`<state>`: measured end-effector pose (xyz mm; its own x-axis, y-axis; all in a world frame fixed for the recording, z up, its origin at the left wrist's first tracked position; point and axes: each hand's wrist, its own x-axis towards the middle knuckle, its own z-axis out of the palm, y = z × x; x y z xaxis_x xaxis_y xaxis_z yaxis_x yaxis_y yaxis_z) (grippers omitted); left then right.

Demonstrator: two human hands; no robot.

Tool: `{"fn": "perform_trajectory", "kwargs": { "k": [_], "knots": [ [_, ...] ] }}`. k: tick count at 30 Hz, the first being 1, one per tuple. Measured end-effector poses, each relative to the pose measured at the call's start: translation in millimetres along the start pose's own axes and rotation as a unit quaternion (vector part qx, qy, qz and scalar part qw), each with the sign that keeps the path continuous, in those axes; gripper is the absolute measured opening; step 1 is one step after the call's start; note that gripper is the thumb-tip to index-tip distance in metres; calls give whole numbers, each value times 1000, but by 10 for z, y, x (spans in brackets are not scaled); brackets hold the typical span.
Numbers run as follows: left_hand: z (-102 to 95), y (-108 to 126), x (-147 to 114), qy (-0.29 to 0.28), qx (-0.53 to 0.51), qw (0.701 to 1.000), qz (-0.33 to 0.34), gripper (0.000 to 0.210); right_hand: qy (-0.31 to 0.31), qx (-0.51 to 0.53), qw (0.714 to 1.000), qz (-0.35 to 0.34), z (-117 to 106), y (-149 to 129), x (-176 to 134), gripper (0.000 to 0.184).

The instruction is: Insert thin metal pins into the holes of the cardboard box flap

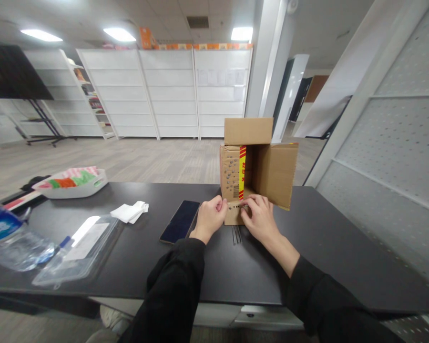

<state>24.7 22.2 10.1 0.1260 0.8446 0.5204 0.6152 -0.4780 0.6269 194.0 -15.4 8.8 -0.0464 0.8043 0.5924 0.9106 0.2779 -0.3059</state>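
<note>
Brown corrugated cardboard makes up the box (pixel 268 166), stood on the smooth, matte black table (pixel 343 247) with its open side turned to the wearer. Ragged edges are seen on its flaps, which are spread upward, to the right and downward. Its left panel (pixel 230 166) is dotted with small, roundish grey marks, and beside these a glossy yellow strip with red stripes and printing is run down the card. The lower flap (pixel 233 219) is pierced by a row of small dark holes.

At that flap's left edge the left hand (pixel 210 215) is placed, fingers curled and thumb drawn close to the forefinger; whether the card is pinched cannot be told. Over the flap's right part the right hand (pixel 260 214) is bent, thumb and forefinger brought near each other; whether anything small is held between them cannot be told.

Just on the near side of the box, thin, straight metallic rods (pixel 237 235) are laid. To the box's left are found a flat, dark-screened phone (pixel 180 221), crumpled white paper (pixel 130 212) and, farther left, a clear plastic case (pixel 82 252).
</note>
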Motion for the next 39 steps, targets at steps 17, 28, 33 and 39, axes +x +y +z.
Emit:
{"fn": "perform_trajectory", "kwargs": {
  "k": [17,28,33,39],
  "knots": [
    [-6,13,-5,6,-3,1000,7,38,-10,-12,1000,11,91,6,-24,12],
    [15,-16,-5,8,2,1000,10,38,10,-19,1000,11,154,31,-17,9],
    [17,-22,0,9,-1,1000,11,38,14,-20,1000,8,149,25,-17,8],
    [10,-16,-2,7,0,1000,7,39,24,-20,1000,3,103,-5,-23,8]
  ]
}}
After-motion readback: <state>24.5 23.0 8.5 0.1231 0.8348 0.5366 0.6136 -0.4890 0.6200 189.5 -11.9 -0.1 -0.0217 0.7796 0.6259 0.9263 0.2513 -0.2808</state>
